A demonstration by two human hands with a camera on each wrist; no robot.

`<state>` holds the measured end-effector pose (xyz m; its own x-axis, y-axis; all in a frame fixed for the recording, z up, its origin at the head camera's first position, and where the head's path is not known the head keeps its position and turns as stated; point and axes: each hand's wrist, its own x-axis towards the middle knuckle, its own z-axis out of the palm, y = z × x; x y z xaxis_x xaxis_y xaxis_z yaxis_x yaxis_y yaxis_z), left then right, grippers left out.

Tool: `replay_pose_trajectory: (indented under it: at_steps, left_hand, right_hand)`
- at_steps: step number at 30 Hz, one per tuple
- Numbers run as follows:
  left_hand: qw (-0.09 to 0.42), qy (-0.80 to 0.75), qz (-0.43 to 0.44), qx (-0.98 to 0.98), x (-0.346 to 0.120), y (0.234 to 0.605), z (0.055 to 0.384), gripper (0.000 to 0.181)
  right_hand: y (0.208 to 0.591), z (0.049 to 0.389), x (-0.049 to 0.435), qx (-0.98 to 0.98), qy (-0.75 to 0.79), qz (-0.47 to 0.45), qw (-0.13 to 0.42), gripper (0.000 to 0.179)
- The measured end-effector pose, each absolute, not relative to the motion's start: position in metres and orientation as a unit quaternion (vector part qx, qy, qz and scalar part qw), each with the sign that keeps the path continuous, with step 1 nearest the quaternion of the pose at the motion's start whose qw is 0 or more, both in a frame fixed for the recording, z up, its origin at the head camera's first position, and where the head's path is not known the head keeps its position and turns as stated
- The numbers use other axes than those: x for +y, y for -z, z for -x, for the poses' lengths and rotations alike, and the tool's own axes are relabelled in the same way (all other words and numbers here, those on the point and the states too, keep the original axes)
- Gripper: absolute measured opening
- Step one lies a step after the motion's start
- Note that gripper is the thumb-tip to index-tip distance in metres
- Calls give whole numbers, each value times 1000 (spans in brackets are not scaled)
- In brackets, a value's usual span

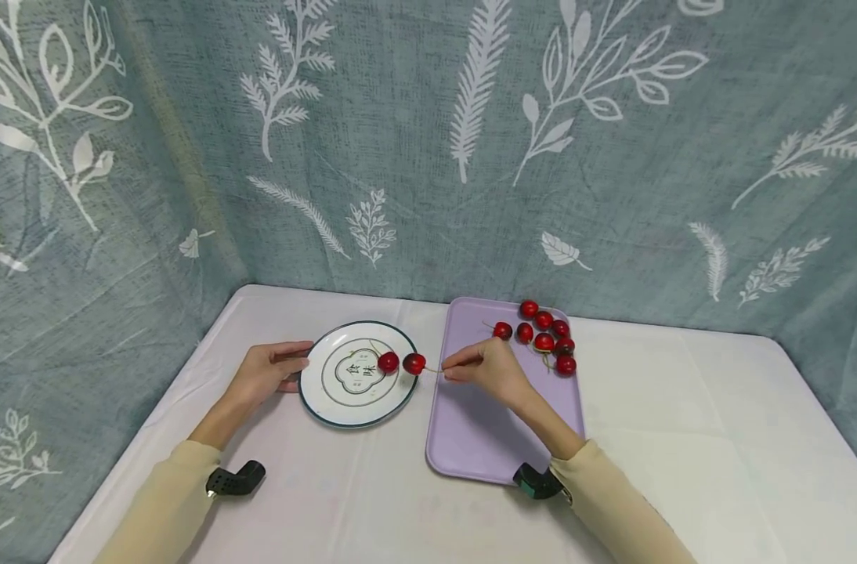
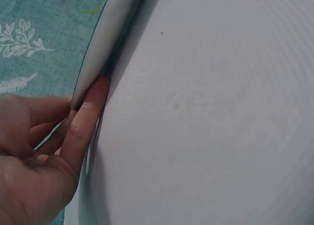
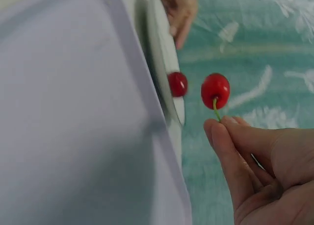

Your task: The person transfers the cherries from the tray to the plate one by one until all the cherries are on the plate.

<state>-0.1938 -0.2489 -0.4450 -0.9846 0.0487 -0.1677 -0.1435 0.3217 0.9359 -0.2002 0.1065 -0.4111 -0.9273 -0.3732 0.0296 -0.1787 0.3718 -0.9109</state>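
Note:
My right hand (image 1: 490, 370) pinches a red cherry (image 1: 414, 363) by the end of its stem, between thumb and fingertips. In the right wrist view this cherry (image 3: 215, 90) hangs in the air above the level of the plate. The head view shows it overlapping the right rim of a round white plate (image 1: 330, 395) with a dark blue edge. Another cherry (image 1: 388, 362) lies on the plate, right of the printed centre. At the plate's left rim, my left hand (image 1: 265, 371) grips the edge; the left wrist view shows a finger (image 2: 81, 132) tucked beneath it.
A lilac rectangular tray (image 1: 464, 442) lies right of the plate, under my right forearm. Several cherries (image 1: 544, 341) are grouped in its far right corner. White cloth (image 1: 682, 439) covers the table, and a teal leaf-patterned curtain (image 1: 414, 157) hangs behind it.

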Motion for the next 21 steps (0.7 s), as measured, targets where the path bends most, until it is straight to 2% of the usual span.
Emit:
replay_pose_trajectory:
  at_steps: [5, 12, 21]
  left_hand:
    - [87, -580, 32, 809, -250, 446, 195, 44]
    - [80, -567, 30, 819, -253, 445, 192, 44]
    - [86, -573, 28, 814, -249, 445, 193, 44]
  right_hand:
    - [414, 195, 82, 828, 523, 183, 82, 6]
    - [420, 193, 54, 823, 529, 184, 97, 5]
    - [427, 196, 38, 836, 511, 187, 75, 4]
